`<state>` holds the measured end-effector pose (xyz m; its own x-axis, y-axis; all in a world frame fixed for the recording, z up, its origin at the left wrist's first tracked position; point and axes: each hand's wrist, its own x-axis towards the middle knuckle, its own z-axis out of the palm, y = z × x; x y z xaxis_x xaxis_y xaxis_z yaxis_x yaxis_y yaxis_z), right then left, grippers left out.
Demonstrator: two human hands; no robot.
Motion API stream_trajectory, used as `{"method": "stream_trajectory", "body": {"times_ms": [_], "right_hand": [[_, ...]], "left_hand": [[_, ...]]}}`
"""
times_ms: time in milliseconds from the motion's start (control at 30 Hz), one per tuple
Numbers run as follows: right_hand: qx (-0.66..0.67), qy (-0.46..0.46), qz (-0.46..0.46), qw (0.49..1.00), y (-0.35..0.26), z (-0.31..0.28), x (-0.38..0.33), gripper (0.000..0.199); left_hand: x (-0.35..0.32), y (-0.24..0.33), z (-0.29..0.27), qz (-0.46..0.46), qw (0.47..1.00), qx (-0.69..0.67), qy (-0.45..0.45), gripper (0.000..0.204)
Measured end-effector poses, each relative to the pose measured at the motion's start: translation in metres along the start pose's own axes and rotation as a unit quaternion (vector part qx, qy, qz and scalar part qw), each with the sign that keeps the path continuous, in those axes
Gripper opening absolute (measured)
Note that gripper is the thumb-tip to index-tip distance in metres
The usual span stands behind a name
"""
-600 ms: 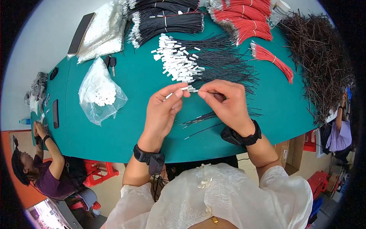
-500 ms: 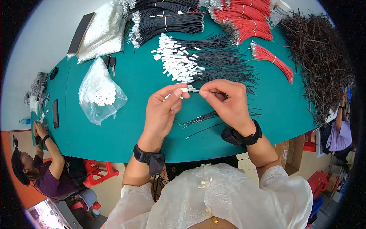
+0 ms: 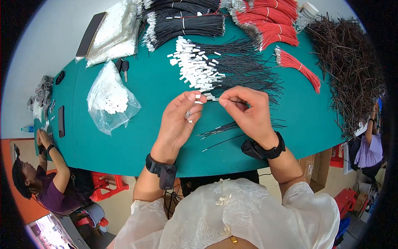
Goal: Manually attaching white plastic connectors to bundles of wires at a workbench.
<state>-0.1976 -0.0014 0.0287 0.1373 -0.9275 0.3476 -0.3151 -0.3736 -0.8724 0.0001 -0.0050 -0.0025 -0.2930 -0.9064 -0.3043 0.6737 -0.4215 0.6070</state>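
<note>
Several small white connector housings point(image 3: 198, 96) are in my left hand point(image 3: 172, 124); thumb and fingers pinch one at the tips, while others lie against the curled fingers. Close by on the right, my right hand point(image 3: 253, 116) is closed in a pinch on a thin black wire, mostly hidden by the fingers. Its tip points toward the left hand, with a small gap between. Just beyond both hands lies a heap of black wires point(image 3: 244, 68) with white housings point(image 3: 192, 68) on their left ends. Loose black wires point(image 3: 215, 130) without housings lie beneath the right hand.
A clear bag of white housings point(image 3: 114, 103) sits left, near keys point(image 3: 125, 70). Bundled black wires point(image 3: 186, 25) and red wires point(image 3: 275, 35) line the far side. A dark wire heap point(image 3: 344, 70) fills the right end. Another person point(image 3: 49, 182) works at the left edge.
My left hand has drawn slightly left and turned, so more housings show in its fingers. The right hand keeps its pinch almost in place.
</note>
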Motion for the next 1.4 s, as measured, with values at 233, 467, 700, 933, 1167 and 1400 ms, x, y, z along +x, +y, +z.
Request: {"method": "stream_trajectory", "body": {"times_ms": [233,467,700,933,1167,1400], "right_hand": [[0.001,-0.001,0.003,1.0,0.0,0.0,0.001,0.005],[0.003,0.004,-0.001,1.0,0.001,0.001,0.001,0.005],[0.016,0.011,0.005,1.0,0.003,0.002,0.0,0.006],[0.006,0.007,-0.004,1.0,0.002,0.001,0.0,0.006],[0.007,0.005,-0.001,1.0,0.001,0.001,0.001,0.005],[0.025,0.014,0.011,1.0,-0.001,0.0,-0.001,0.006]], "left_hand": [[-0.002,0.004,-0.006,-0.023,0.998,-0.039,-0.033,0.027],[-0.004,0.003,0.006,-0.007,1.0,0.012,-0.016,0.034],[-0.007,0.002,0.007,0.039,0.99,0.129,-0.034,0.036],[-0.012,0.004,0.013,0.058,0.973,0.223,-0.026,0.035],[-0.011,0.0,0.011,0.125,0.946,0.299,0.018,0.03],[-0.008,0.003,0.007,0.116,0.969,0.216,0.029,0.021]]}}
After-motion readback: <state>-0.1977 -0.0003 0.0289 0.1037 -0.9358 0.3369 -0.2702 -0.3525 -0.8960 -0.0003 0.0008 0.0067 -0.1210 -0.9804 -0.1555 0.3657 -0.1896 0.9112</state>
